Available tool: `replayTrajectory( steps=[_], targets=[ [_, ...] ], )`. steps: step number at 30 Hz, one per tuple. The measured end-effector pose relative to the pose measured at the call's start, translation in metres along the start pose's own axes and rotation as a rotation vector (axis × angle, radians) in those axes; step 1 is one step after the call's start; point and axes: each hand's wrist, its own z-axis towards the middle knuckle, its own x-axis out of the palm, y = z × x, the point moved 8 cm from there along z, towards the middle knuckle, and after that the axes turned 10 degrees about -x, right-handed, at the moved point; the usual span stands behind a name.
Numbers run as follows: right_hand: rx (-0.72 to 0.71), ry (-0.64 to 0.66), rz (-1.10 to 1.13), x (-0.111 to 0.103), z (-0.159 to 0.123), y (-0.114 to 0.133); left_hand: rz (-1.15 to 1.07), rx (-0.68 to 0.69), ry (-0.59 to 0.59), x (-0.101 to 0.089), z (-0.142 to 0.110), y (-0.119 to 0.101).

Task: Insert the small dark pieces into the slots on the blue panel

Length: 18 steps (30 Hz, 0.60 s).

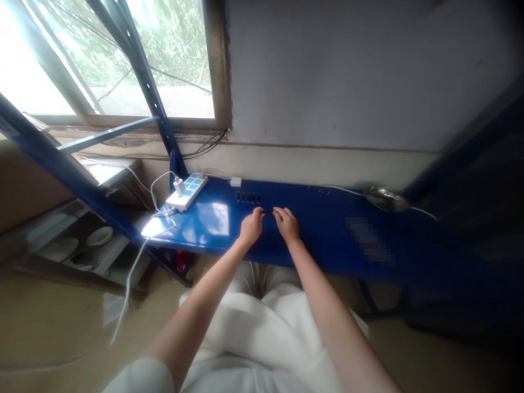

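Between my two hands, just above the front half of the blue table (319,240), is a small slim black piece (267,211), too small to name. The fingertips of my left hand (251,225) pinch its left end. Its right end is pinched by my right hand (287,222). Just beyond my hands, several small black pieces (249,197) stand in a row on the blue surface. They look alike, but their kind cannot be made out.
At the table's left end lies a white power strip (192,191) with a plug in it and a white cable (130,273) hanging down. A white adapter (236,181) sits at the back edge. A shiny metal bowl (387,199) stands at the back right. A blue post (149,82) rises on the left.
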Motion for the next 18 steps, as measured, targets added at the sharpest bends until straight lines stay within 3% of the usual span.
replayTrajectory(
  steps=[8,14,18],
  targets=[
    [-0.018,0.043,-0.071,0.004,-0.001,0.001,-0.021,-0.019,0.014,-0.005,0.000,-0.004],
    [-0.036,0.077,-0.118,0.009,-0.002,0.000,-0.045,0.162,0.072,-0.004,-0.004,-0.024],
    [-0.018,0.054,-0.075,0.009,-0.002,-0.002,-0.010,0.186,0.122,0.001,-0.005,-0.026]
  ],
)
